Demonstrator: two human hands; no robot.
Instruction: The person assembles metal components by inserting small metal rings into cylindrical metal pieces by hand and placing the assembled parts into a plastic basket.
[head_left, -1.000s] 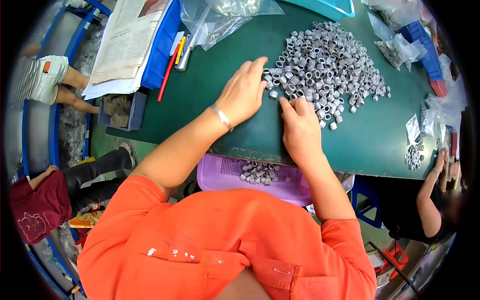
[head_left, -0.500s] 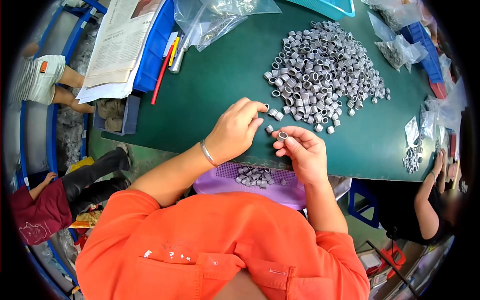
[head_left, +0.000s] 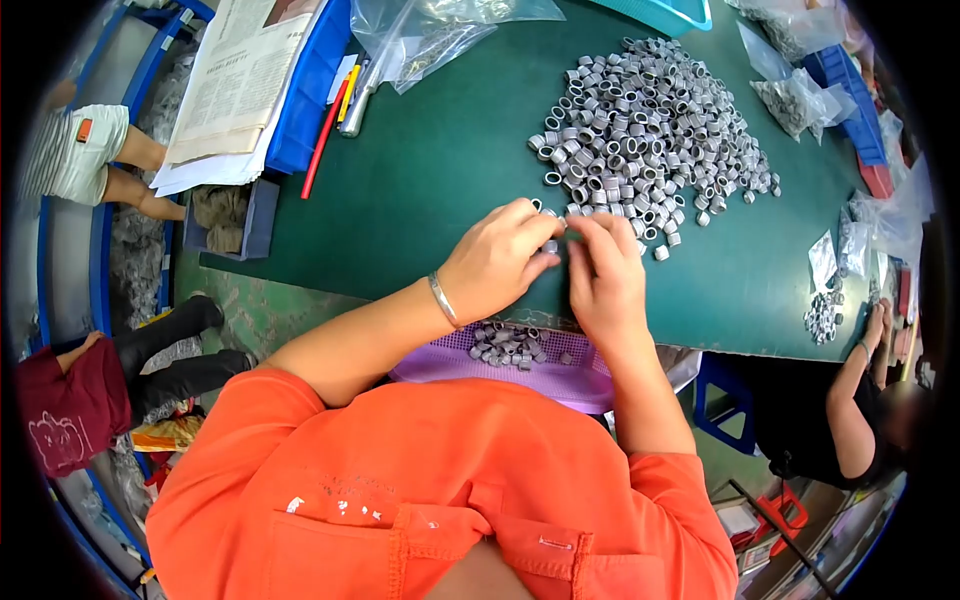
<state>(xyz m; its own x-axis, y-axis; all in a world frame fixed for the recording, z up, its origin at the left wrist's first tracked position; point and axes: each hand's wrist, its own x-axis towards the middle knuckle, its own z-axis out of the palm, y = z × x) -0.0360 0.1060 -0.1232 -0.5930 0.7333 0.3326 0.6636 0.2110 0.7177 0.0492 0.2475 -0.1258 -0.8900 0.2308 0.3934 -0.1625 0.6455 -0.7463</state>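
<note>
A heap of small grey metal rings (head_left: 645, 125) is spread over the green table, with a few strays along its near edge. My left hand (head_left: 495, 262), with a silver bangle at the wrist, has its fingers bent and pinched at that edge; what they hold is mostly hidden. Opposite it, my right hand (head_left: 608, 275) is closed, thumb and fingertips together. A bit of grey metal shows where the fingertips of both hands nearly meet. One metal ring (head_left: 550, 246) sits by my left thumb and index finger.
Below the table edge, a purple basket (head_left: 440, 365) holds more rings. Pens (head_left: 325, 140), a blue bin with newspaper (head_left: 235, 90) and a grey box (head_left: 262, 220) are at left. Bagged parts (head_left: 795, 105) lie at right. People's legs appear at left, another person's hands (head_left: 878, 325) at right.
My right hand has moved up and turned, bringing its ring toward my left fingertips. My left hand has shifted slightly right. The ring in my right hand is now largely hidden.
</note>
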